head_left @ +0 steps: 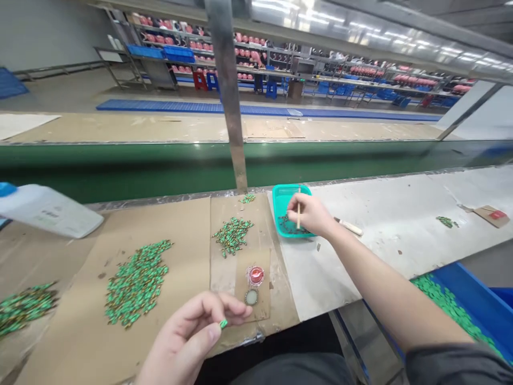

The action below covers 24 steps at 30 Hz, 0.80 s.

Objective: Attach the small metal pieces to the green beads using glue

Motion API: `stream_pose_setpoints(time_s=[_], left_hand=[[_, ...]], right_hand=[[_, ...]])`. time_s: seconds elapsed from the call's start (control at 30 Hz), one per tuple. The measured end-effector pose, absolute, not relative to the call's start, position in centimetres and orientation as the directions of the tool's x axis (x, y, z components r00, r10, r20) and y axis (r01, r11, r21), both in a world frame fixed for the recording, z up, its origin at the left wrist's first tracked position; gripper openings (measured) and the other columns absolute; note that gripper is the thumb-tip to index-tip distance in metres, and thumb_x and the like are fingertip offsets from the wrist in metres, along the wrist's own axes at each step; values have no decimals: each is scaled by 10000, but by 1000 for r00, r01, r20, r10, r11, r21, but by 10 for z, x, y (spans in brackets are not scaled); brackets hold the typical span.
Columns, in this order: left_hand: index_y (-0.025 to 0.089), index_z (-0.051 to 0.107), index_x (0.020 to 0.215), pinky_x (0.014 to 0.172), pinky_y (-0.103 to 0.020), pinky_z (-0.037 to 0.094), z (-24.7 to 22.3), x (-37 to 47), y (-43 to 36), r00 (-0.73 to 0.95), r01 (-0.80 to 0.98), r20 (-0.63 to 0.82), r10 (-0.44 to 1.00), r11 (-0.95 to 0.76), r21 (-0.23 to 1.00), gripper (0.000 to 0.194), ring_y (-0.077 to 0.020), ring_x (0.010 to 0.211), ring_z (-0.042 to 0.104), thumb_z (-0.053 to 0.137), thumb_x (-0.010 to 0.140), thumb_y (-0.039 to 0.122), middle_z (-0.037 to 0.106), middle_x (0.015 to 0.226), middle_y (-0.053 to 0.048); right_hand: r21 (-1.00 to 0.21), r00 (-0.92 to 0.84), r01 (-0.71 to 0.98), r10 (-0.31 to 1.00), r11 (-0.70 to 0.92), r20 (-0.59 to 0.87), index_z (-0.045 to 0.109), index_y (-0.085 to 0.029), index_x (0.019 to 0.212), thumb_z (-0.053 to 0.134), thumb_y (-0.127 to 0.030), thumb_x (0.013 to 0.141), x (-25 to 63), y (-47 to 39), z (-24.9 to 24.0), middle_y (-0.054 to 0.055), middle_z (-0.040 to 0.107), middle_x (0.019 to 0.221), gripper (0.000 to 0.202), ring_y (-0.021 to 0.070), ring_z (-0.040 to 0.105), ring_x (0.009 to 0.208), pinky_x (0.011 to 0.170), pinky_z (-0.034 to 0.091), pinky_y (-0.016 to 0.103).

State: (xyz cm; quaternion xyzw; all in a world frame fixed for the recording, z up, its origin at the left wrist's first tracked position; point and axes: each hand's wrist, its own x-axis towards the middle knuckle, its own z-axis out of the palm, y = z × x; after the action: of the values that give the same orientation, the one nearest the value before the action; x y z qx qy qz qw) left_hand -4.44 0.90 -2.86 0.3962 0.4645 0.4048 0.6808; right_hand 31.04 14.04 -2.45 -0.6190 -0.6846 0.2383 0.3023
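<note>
My left hand (pixel 196 331) is closed, pinching a small green piece (pixel 223 324) between thumb and fingertip, low over the front edge of the bench. My right hand (pixel 310 214) grips a thin wooden stick (pixel 298 211) held upright, its lower end down in a teal plastic basket (pixel 276 206). Small dark bits (pixel 285 222) lie on the basket's floor, partly hidden by this hand. Near my left fingertips, a small round cap with a pale centre (pixel 251 297) and a red round container (pixel 256 275) rest on a cardboard piece (pixel 262 310).
Green-and-gold pieces lie in a large heap (pixel 138 280), a smaller heap (pixel 233 235) and another at far left (pixel 28 307). A white bottle (pixel 52 209) leans in at left. Right of the basket lies a knife-like tool (pixel 350 227). A metal post (pixel 228 80) rises beyond the bench.
</note>
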Motion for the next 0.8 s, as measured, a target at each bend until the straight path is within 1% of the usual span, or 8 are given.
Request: stream_pose_setpoints(time_s=[0.13, 0.2, 0.23, 0.33, 0.43, 0.5, 0.67, 0.8], left_hand=[[242, 813, 791, 765, -293, 628, -19, -39, 7, 366, -231, -233, 901, 331, 915, 374, -198, 762, 716, 1020, 901, 533, 847, 930, -56], [239, 820, 815, 729, -259, 590, -17, -36, 5, 413, -243, -214, 885, 333, 911, 365, -160, 722, 675, 1005, 934, 531, 843, 945, -45], [240, 822, 829, 737, -252, 584, -15, -34, 4, 426, -253, -211, 880, 340, 906, 357, -157, 737, 680, 999, 947, 527, 845, 962, -43], [249, 824, 872, 794, -258, 593, -12, -28, -1, 453, -282, -192, 870, 345, 895, 316, -173, 811, 715, 980, 981, 503, 845, 987, -36], [252, 822, 873, 824, -263, 596, -6, -22, -4, 474, -288, -138, 870, 301, 909, 295, -185, 838, 709, 955, 1014, 474, 820, 923, -32], [248, 819, 861, 816, -253, 594, -2, -20, -5, 479, -282, -102, 872, 262, 923, 304, -184, 834, 700, 936, 1033, 469, 799, 888, -31], [235, 820, 841, 754, -228, 602, 7, -16, -5, 487, -256, -82, 870, 232, 938, 342, -176, 793, 702, 952, 1012, 499, 754, 838, -27], [232, 822, 833, 747, -207, 612, 10, -15, -6, 486, -248, -84, 870, 230, 941, 378, -162, 784, 706, 962, 999, 541, 738, 817, -17]], right_hand=[[-827, -122, 491, 961, 275, 247, 838, -212, 1074, 766, -318, 1076, 280, 71, -8, 51, 833, 969, 128, 205, 775, 887, 812, 656, 364], [-862, -180, 380, 941, 335, 286, 842, -241, 1034, 801, -310, 1061, 260, 38, -2, 31, 833, 961, 84, 186, 779, 879, 811, 657, 336], [-902, -191, 238, 928, 359, 319, 842, -243, 1017, 821, -257, 1050, 249, 25, 0, 26, 828, 954, 41, 176, 778, 865, 801, 654, 319], [-962, -181, -66, 945, 265, 273, 841, -240, 976, 890, -167, 978, 219, -4, 0, 25, 817, 956, 87, 166, 774, 840, 757, 650, 284], [-964, -170, -221, 967, 150, 189, 840, -235, 942, 874, -121, 941, 202, -19, 0, 19, 822, 916, 119, 163, 782, 775, 684, 644, 261], [-956, -155, -257, 970, 144, 188, 846, -237, 923, 867, -98, 928, 197, -24, 2, 12, 826, 896, 141, 160, 793, 773, 702, 654, 260], [-961, -106, -164, 965, 221, 240, 877, -244, 916, 878, -77, 932, 195, -29, 12, 7, 822, 855, 168, 159, 780, 765, 732, 652, 272], [-949, -119, -174, 951, 262, 285, 895, -246, 954, 871, -48, 956, 195, -30, 13, 10, 835, 874, 199, 154, 804, 782, 751, 663, 260]])
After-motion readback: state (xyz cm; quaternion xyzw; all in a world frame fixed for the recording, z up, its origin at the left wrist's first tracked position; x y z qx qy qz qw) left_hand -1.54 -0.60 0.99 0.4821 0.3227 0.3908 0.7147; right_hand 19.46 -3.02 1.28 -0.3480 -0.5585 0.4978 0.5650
